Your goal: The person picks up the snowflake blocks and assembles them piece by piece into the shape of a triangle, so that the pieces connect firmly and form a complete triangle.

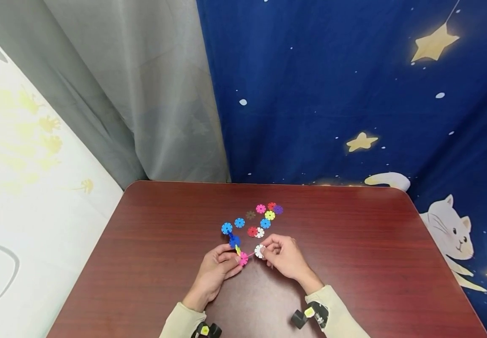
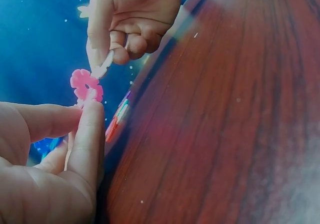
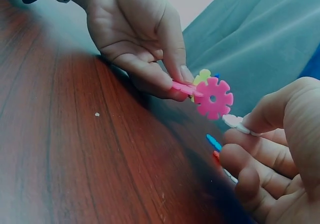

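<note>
My left hand pinches a pink notched flower disc between thumb and fingers. It belongs to a linked chain with a yellow disc, dark blue discs and a light blue disc at the far end. A second pink disc stands crosswise to the held one at the near end. Between thumb and forefinger, my right hand pinches a white flower disc. In the right wrist view the white disc's edge meets the second pink disc's rim; whether their notches interlock I cannot tell.
Loose flower discs lie beyond the hands on the brown table: a brown one, a light blue one, a yellow one, a purple one, a red one partly over a white one, and others. Curtains hang behind.
</note>
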Available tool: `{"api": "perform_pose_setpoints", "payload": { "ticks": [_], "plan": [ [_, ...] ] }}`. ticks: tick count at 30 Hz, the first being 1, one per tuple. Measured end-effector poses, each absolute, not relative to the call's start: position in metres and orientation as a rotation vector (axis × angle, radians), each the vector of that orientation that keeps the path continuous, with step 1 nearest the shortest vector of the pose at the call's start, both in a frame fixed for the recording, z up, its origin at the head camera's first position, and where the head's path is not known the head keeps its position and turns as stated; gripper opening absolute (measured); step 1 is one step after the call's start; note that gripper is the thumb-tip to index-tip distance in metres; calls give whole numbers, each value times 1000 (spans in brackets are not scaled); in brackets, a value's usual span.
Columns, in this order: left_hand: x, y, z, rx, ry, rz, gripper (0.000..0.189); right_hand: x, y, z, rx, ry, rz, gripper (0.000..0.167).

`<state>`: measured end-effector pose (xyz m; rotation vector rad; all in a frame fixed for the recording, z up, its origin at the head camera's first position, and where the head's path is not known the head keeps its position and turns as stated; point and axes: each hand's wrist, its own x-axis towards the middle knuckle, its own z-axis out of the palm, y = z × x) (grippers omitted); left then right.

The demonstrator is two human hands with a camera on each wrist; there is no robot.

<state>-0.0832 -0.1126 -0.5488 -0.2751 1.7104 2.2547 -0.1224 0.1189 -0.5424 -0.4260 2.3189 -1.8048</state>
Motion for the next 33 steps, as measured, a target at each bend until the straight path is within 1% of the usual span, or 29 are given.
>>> {"api": "perform_pose_setpoints", "payload": {
  "ticks": [17,24,29,33],
  "plan": [
    [-84,-113,-551,-267,1708,2230,49,-119,117,-544,-481,2349,-1811,4],
    [-84,-115,-549,-267,1727,2222,51,-120,114,-548,-502,2381,-1767,5],
    [-83,-114,-549,-277,1750,2211,51,-120,116,-551,-532,2346,-1775,9],
    [-84,-114,-549,-302,1757,2201,52,-119,116,-553,-526,2308,-1789,6]
  ]
}}
